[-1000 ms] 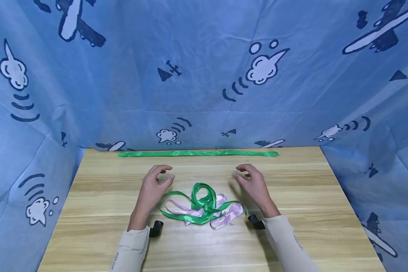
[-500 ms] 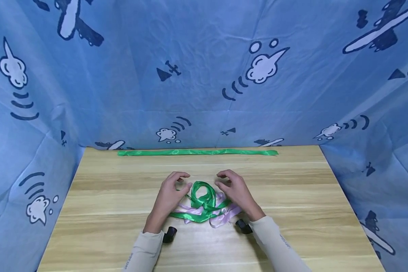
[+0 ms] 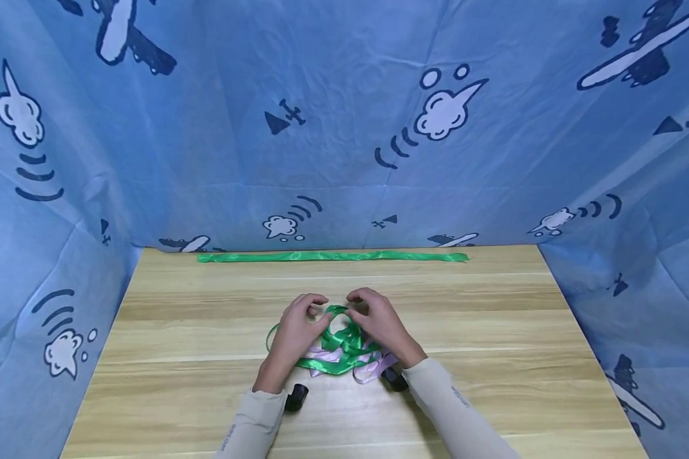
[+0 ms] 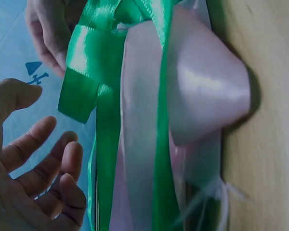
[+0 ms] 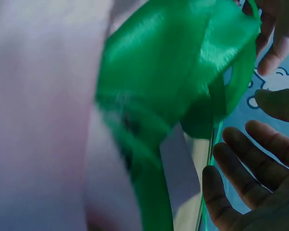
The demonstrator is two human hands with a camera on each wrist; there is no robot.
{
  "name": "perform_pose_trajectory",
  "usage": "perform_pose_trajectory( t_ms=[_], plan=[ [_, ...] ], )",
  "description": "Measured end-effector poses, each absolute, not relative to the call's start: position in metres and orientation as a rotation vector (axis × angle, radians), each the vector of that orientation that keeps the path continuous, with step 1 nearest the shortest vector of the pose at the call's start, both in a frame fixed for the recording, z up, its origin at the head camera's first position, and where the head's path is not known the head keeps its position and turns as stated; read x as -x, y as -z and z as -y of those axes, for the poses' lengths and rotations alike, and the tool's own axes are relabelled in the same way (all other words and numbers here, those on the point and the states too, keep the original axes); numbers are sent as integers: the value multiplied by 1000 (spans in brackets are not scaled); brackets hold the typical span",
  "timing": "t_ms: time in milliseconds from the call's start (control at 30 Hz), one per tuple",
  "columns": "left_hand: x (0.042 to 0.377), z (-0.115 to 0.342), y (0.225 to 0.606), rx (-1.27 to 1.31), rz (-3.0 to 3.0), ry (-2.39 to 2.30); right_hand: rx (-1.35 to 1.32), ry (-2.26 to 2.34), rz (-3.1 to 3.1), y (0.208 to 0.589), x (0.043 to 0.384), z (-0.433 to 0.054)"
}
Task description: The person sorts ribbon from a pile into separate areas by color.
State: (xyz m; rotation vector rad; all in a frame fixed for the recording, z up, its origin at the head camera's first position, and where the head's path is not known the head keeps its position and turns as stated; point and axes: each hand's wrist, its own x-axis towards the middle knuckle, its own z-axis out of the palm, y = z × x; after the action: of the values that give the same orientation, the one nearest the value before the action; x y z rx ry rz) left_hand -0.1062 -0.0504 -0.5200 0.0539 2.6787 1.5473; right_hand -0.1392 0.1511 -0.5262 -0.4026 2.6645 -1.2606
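In the head view a tangle of green ribbon (image 3: 335,366) with a round loop on top lies over lilac ribbon (image 3: 373,370) at the middle of the table. My left hand (image 3: 297,328) hovers at the loop's left side, my right hand (image 3: 383,325) at its right. The left wrist view has the left hand's thumb and fingers (image 4: 41,171) parted, with a gap to the folded green ribbon (image 4: 106,62). Likewise, the right fingers (image 5: 253,168) are spread beside the green ribbon (image 5: 154,53) in the right wrist view. Both hands hold nothing; lilac ribbon (image 4: 207,77) bulges close by.
A straight green ribbon (image 3: 333,256) is laid along the back edge of the wooden table (image 3: 166,357). Blue patterned cloth (image 3: 333,146) rises behind and at both sides. Black wrist cameras (image 3: 296,398) sit under the sleeves, just above the tabletop.
Both hands have come inward from either side toward the green loop, the left moving right and the right moving left. The ribbons look almost unmoved.
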Motion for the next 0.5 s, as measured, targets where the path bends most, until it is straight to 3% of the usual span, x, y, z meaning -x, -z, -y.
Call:
perform_pose_trajectory(
  t_ms=[500],
  plan=[
    [109, 40, 528, 0, -2663, -1478, 407, 1236, -2640, 535, 144, -133]
  ],
)
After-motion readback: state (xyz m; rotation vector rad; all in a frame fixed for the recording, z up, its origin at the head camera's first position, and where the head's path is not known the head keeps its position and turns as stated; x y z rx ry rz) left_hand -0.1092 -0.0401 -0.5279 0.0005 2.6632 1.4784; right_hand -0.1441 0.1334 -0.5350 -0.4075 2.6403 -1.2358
